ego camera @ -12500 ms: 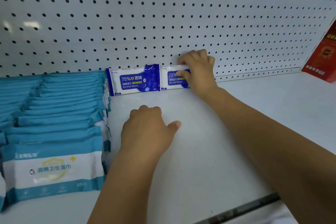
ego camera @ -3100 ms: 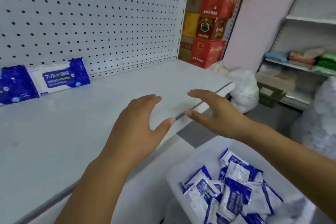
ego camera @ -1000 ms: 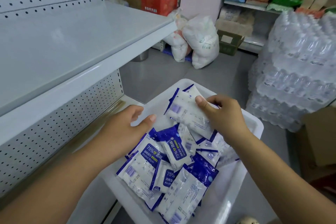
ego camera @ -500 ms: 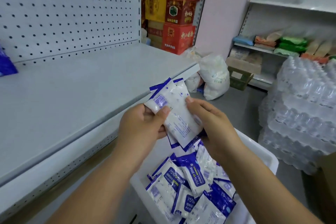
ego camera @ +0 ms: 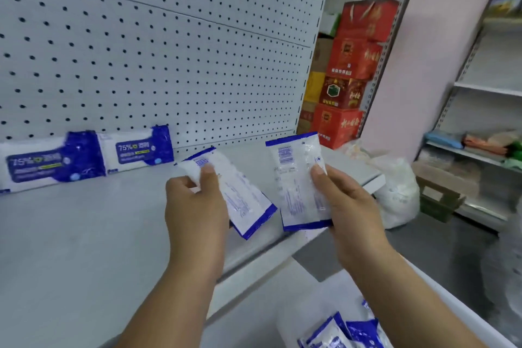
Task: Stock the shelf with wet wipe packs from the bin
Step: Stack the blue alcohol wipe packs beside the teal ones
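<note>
Only "75%" reads clearly, white on the blue label of the left wet wipe pack [ego camera: 53, 161] and of the neighbouring pack [ego camera: 135, 150] just right of it, both against the far pegboard [ego camera: 141, 51]; other print is blurred.

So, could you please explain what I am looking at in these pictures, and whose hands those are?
There is no machine here: a person works with bare hands, and every picture comes from one wide-angle camera worn on their head, looking forward and down. The left hand pinches one alcohol wipe pack and the right hand grips another pack, printed backs towards the camera, above the grey shelf. A stocked pack and a neighbouring pack stand side by side against the pegboard, fronts outward. At the bottom right is the white bin with loose packs inside. Red cartons are stacked beyond the shelf unit.
</note>
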`<state>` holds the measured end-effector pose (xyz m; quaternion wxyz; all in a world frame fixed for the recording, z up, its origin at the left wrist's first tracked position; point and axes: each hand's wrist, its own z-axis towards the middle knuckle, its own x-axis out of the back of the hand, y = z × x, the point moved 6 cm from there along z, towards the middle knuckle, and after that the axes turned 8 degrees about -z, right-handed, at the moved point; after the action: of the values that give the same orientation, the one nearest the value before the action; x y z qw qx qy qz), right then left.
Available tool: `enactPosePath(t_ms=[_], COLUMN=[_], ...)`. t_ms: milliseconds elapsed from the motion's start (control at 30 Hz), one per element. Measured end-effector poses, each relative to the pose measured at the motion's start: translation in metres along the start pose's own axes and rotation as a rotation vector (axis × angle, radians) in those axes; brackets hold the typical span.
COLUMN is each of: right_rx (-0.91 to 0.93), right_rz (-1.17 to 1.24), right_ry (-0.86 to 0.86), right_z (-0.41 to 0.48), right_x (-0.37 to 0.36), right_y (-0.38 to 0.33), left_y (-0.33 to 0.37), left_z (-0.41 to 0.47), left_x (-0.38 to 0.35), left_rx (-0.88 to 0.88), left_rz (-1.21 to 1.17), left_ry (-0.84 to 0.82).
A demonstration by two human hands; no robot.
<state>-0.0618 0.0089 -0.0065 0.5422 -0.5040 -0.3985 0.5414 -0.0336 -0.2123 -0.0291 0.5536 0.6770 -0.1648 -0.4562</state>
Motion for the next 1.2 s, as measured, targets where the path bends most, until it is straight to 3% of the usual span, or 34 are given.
enactPosePath(t_ms=[100, 233, 367, 467, 600, 733, 933, 1067, 1200], right_rx=[0.123, 0.221, 0.192, 0.209, 0.223, 0.087, -0.041, -0.048, 0.055], right_rz=[-0.13, -0.261, -0.238, -0.208, -0.347, -0.349, -0.132, -0.083, -0.22], right_ry=[-0.065, -0.279, -0.415, -0.347, -0.316, -0.438, -0.558, -0.521, -0.374], right_z=[-0.005, -0.022, -0.028, -0.017, 0.0, 0.005, 0.007, 0.023, 0.053], right_x=[-0.042, -0.1, -0.128, -0.129, -0.135, -0.152, -0.176, -0.191, -0.199], right_y=[-0.014, -0.017, -0.015, -0.016, -0.01, 0.009, 0.025, 0.031, 0.035], left_y=[0.006, 0.016, 0.022, 0.02, 0.031, 0.038, 0.042, 0.034, 0.03], left_z=[0.003, 0.003, 0.017, 0.027, 0.034, 0.038, 0.046, 0.056, 0.064], left_x=[0.009, 0.011, 0.035, 0.049, 0.06, 0.071, 0.088, 0.107, 0.127], left_rx=[0.075, 0.148, 0.102, 0.121, 0.067, 0.019, -0.025, 0.029, 0.042], left_rz=[-0.093, -0.2, -0.175, -0.215, -0.266, -0.256, -0.146, -0.156, -0.167], left_ry=[-0.05, -0.188, -0.099, -0.043, -0.044, 0.01, 0.137, 0.293, 0.431])
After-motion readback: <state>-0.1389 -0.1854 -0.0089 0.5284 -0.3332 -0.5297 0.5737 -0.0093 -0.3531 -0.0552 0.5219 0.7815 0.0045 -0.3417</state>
